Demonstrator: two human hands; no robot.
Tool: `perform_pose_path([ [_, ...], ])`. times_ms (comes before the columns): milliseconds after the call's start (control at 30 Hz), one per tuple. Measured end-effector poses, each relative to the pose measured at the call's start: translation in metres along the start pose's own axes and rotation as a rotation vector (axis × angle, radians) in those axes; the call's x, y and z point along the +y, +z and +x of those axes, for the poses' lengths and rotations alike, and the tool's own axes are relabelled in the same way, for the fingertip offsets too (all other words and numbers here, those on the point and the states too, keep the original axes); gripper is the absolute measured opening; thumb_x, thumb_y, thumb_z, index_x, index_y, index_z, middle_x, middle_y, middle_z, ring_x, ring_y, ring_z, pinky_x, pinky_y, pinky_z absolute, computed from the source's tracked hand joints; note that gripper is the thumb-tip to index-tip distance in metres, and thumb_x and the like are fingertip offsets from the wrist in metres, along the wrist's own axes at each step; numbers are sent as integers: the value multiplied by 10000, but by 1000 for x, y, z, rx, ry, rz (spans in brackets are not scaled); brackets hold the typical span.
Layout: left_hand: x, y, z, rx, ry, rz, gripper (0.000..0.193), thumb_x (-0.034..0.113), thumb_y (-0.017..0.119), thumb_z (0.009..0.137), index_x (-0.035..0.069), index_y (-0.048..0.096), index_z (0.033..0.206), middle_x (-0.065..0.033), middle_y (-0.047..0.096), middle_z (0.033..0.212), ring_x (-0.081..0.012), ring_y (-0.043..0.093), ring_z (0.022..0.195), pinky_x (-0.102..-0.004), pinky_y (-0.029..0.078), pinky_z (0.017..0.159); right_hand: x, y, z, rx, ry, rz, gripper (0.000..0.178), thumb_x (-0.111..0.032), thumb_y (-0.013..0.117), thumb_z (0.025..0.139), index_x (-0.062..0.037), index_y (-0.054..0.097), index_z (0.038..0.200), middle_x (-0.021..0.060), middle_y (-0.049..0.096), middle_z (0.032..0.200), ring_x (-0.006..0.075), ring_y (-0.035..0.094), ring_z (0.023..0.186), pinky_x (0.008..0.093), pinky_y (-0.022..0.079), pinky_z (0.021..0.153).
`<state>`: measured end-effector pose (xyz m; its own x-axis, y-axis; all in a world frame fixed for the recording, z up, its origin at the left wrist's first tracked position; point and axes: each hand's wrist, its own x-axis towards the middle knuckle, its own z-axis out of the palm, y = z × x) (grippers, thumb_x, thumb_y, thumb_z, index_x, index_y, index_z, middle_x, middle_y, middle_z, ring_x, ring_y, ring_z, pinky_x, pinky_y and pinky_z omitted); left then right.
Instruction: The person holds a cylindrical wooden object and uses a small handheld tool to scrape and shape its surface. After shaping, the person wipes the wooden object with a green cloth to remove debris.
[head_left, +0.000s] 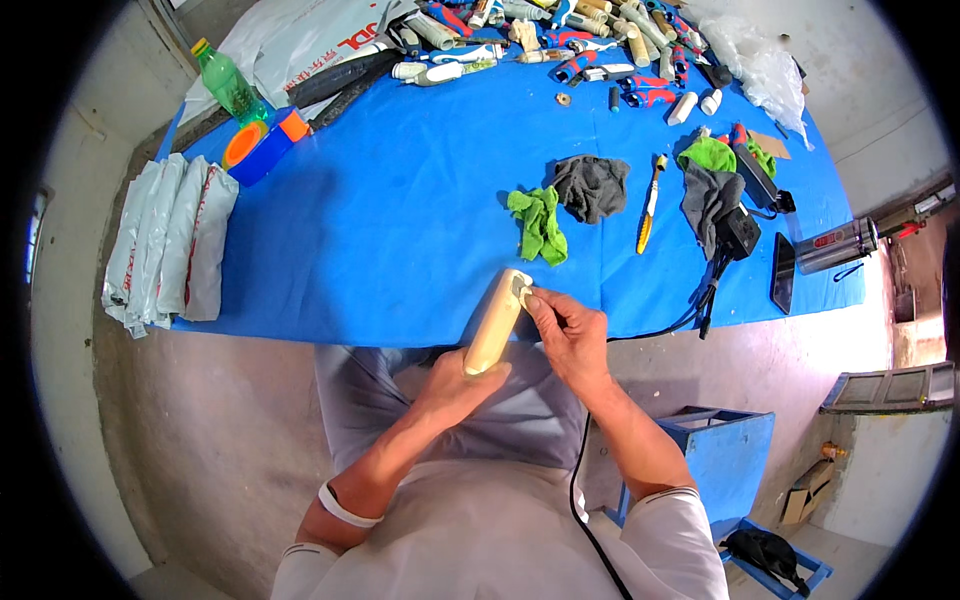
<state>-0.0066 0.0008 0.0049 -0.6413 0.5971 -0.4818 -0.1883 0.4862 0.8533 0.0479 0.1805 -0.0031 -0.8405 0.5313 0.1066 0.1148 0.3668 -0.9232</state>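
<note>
Holding the cream device [492,325], L grip [455,388] is closed round its lower end, at the near edge of the tabletop [400,230]. R grip [572,340] is nearly closed too, thumb & fingertips pinching at the device's top end; device sits tilted btwn both grips.

Containers: green bottle [230,85] w/ yellow cap, far beyond & L of L grip; can't tell how full. Blue-&-orange roll [265,148] just beside it. Stack of white plastic bags [175,245] well L of L grip, contents hidden. Large white bag [290,45] farthest off on that side, contents also hidden. Clear plastic bag [762,75], crumpled, far beyond & R of R grip. See-through cup [838,246] w/ dark end, well R of R grip; can't make out what's in it. Phone [783,272] lies near cup, on R grip's side.

Green cloth [541,228] & grey cloth [592,188] lie just beyond R grip, toothbrush [651,205] beyond it & to the R. Pile of handheld devices [585,40] far beyond both grips, loose on the tabletop.
</note>
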Motion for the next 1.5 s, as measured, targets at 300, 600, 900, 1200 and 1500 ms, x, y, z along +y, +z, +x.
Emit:
perform_pose_path([
  [300, -6, 1, 2, -7, -5, 16, 394, 357, 693, 863, -30, 647, 924, -87, 617, 715, -159, 575, 670, -361, 468, 621, -1, 0, -4, 8, -151, -134, 212, -147, 691, 954, 21, 728, 1078, 54, 665, 695, 64, 535, 596, 250, 450, 533],
  [600, -6, 3, -5, -5, -12, 21, 384, 350, 690, 865, -29, 646, 899, -92, 608, 693, -170, 583, 656, -370, 461, 604, 3, -5, -4, -95, -202, -110, 197, -128, 683, 952, 17, 731, 1077, 75, 678, 726, 76, 549, 607, 249, 463, 547],
  [900, -7, 5, 2, 11, 29, 12, 375, 340, 681, 870, -32, 643, 908, -82, 607, 699, -157, 575, 659, -365, 463, 609, 2, 3, 0, 14, -38, -7, 222, -161, 685, 964, 25, 727, 1078, 49, 680, 750, 52, 531, 673, 239, 462, 581],
  [1200, 0, 5, -1, -11, -6, 4, 350, 325, 668, 883, -22, 629, 909, -64, 590, 704, -149, 555, 665, -360, 454, 614, 1, 0, -6, -2, -146, -155, 199, -148, 688, 953, 4, 732, 1074, 50, 653, 673, 62, 540, 594, 255, 448, 533],
  [1500, -3, 4, -2, -9, -8, -9, 363, 334, 672, 882, -25, 635, 924, -67, 598, 715, -144, 551, 670, -359, 454, 614, 5, -7, -5, -149, -162, -80, 210, -152, 689, 955, 18, 730, 1071, 73, 702, 758, 48, 543, 653, 241, 469, 577],
])
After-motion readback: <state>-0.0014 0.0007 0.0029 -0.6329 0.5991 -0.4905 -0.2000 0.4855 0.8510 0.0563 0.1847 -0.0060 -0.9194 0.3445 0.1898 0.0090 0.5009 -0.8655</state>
